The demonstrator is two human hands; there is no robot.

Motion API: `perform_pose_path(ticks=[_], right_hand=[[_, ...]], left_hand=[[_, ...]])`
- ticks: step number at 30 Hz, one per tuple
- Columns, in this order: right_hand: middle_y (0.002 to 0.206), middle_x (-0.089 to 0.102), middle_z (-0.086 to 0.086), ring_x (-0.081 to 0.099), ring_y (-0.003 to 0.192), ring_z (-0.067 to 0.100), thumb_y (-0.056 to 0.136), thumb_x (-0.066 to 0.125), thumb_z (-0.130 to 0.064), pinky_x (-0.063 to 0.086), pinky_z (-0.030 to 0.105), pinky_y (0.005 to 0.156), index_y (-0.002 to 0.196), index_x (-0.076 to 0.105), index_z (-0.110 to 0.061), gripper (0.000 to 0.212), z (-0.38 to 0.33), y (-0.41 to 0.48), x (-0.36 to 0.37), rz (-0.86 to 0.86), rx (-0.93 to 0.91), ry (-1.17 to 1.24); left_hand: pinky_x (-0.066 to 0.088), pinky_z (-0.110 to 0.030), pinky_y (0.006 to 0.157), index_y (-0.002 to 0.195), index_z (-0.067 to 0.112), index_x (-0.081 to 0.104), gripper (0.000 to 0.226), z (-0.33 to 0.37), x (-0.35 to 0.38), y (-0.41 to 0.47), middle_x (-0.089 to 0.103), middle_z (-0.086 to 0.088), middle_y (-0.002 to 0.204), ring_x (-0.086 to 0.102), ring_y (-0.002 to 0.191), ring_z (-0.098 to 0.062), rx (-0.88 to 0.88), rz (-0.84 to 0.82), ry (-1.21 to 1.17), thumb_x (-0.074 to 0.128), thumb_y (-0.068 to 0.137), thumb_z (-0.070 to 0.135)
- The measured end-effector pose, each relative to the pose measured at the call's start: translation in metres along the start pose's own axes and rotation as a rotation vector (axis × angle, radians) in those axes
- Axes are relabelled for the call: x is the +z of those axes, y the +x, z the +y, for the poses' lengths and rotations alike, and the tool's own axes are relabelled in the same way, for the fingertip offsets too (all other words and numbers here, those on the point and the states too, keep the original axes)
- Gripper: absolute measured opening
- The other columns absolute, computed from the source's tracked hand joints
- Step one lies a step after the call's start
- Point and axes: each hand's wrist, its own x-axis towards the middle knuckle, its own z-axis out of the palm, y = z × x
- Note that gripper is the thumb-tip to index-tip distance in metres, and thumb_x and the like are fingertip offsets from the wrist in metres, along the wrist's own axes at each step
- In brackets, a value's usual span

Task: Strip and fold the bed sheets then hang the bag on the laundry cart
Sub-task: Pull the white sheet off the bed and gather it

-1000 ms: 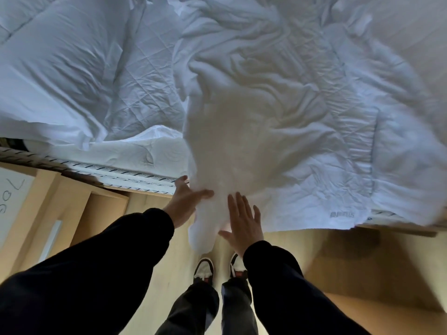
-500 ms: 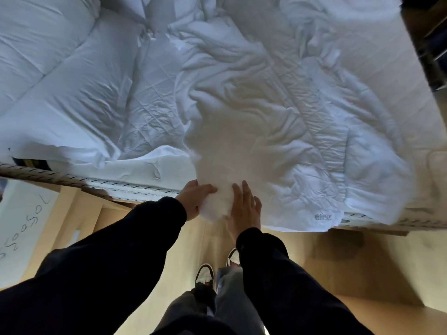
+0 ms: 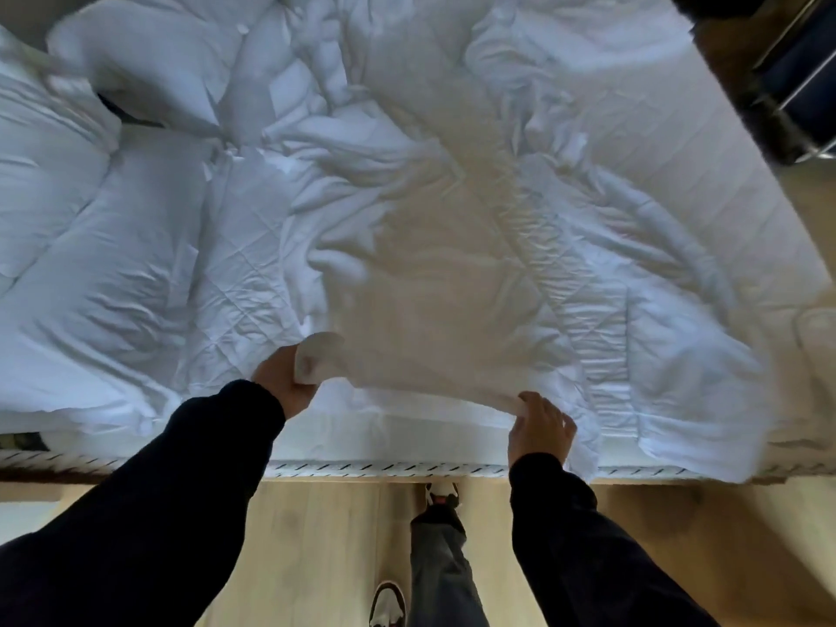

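While the left hand (image 3: 286, 386) grips the sheet (image 3: 434, 282) edge, the right hand (image 3: 539, 428) pinches it near the mattress (image 3: 389, 434) rim.

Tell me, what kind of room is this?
Probably a bedroom, perhaps in a hotel: a mattress, a rumpled white sheet spread over it, and a wood floor beside it.

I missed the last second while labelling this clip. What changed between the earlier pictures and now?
The hands moved apart along the sheet's edge. The right hand, open before, has taken hold of the sheet; the left hand kept its grip. The bunch that hung over the mattress edge is now lifted and spread between them. The crumpled bedding at left stayed put.
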Motion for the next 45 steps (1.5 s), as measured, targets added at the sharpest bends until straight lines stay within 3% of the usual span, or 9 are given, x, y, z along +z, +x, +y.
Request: perform_pose_path(ticks=[9, 15, 19, 24, 27, 29, 34, 39, 45], right_hand=[[0.078, 0.061, 0.013, 0.058, 0.08, 0.035, 0.054, 0.07, 0.012, 0.035, 0.046, 0.083, 0.09, 0.07, -0.012, 0.043, -0.075, 0.154, -0.015, 0.086, -0.304, -0.15], [0.141, 0.041, 0.016, 0.032, 0.134, 0.032, 0.089, 0.053, -0.01, 0.016, 0.047, 0.11, 0.138, 0.045, -0.016, 0.05, -0.146, 0.209, 0.009, -0.036, -0.428, -0.234], [0.157, 0.015, 0.012, 0.015, 0.144, 0.025, 0.093, 0.047, -0.02, 0.015, 0.038, 0.116, 0.149, 0.02, -0.019, 0.063, -0.146, 0.195, 0.046, -0.344, -0.555, -0.324], [0.16, -0.01, 0.009, -0.003, 0.147, 0.027, 0.084, 0.062, -0.05, 0.006, 0.044, 0.117, 0.152, -0.003, -0.026, 0.097, -0.1, 0.181, 0.084, -0.792, -0.562, -0.506], [0.158, -0.016, 0.014, -0.011, 0.146, 0.032, 0.082, 0.067, -0.043, 0.0, 0.051, 0.115, 0.151, -0.013, -0.025, 0.107, -0.069, 0.169, 0.1, -0.773, -0.567, -0.649], [0.157, -0.013, 0.019, -0.008, 0.146, 0.035, 0.087, 0.06, -0.026, 0.001, 0.052, 0.115, 0.151, -0.013, -0.019, 0.097, -0.055, 0.162, 0.109, -0.682, -0.519, -0.706], [0.103, 0.068, 0.008, 0.065, 0.1, 0.029, 0.039, 0.089, -0.007, 0.051, 0.053, 0.088, 0.099, 0.071, -0.021, 0.064, -0.036, 0.155, 0.123, -0.384, -0.579, -0.555], [0.075, 0.068, -0.004, 0.068, 0.076, 0.02, 0.046, 0.087, -0.004, 0.047, 0.045, 0.094, 0.085, 0.073, -0.023, 0.046, -0.049, 0.149, 0.112, -0.245, -0.625, -0.398], [0.111, 0.063, 0.001, 0.057, 0.106, 0.023, 0.091, 0.046, -0.011, 0.035, 0.027, 0.098, 0.116, 0.059, -0.018, 0.03, -0.074, 0.129, 0.089, -0.409, -0.603, -0.361]], left_hand=[[0.034, -0.025, 0.069, 0.095, -0.004, 0.067, 0.046, 0.005, -0.019, 0.111, 0.069, -0.02, 0.091, 0.064, 0.095, -0.035, -0.303, 0.103, -0.184, 0.046, 0.098, 0.037], [0.05, -0.046, 0.079, 0.108, 0.01, 0.05, 0.02, 0.008, -0.025, 0.178, 0.059, -0.019, 0.095, 0.063, 0.082, -0.033, -0.712, 0.302, -1.474, 0.038, 0.098, 0.023], [0.048, -0.036, 0.076, 0.122, 0.011, 0.051, 0.027, 0.0, 0.017, 0.197, 0.062, -0.011, 0.095, 0.063, 0.086, -0.029, -0.512, 0.116, -0.908, 0.048, 0.096, 0.017], [0.022, -0.039, 0.114, 0.15, 0.023, 0.022, 0.078, -0.02, 0.094, 0.175, 0.029, -0.009, 0.153, 0.028, 0.14, -0.025, -0.03, -0.213, 0.129, 0.06, 0.086, 0.045], [-0.008, -0.053, 0.113, 0.152, 0.026, 0.002, 0.11, -0.027, 0.135, 0.149, -0.002, -0.008, 0.16, 0.003, 0.147, -0.033, 0.166, -0.336, 0.477, 0.066, 0.071, 0.062], [-0.007, -0.061, 0.109, 0.148, 0.015, 0.021, 0.13, -0.034, 0.154, 0.143, 0.029, -0.021, 0.152, 0.032, 0.137, -0.044, 0.144, -0.321, 0.556, 0.084, 0.042, 0.055], [0.008, -0.071, 0.104, 0.119, 0.009, 0.063, 0.096, -0.051, 0.176, 0.145, 0.063, -0.021, 0.112, 0.059, 0.108, -0.043, 0.197, -0.206, 0.629, 0.09, 0.028, 0.026], [0.014, -0.071, 0.104, 0.08, 0.015, 0.069, 0.05, -0.055, 0.157, 0.147, 0.064, -0.015, 0.094, 0.062, 0.1, -0.038, 0.233, -0.162, 0.705, 0.093, 0.036, 0.018], [0.013, -0.058, 0.112, 0.121, 0.019, 0.057, 0.039, -0.068, 0.137, 0.112, 0.053, -0.011, 0.129, 0.036, 0.128, -0.038, 0.198, -0.287, 0.796, 0.056, 0.089, 0.04]])
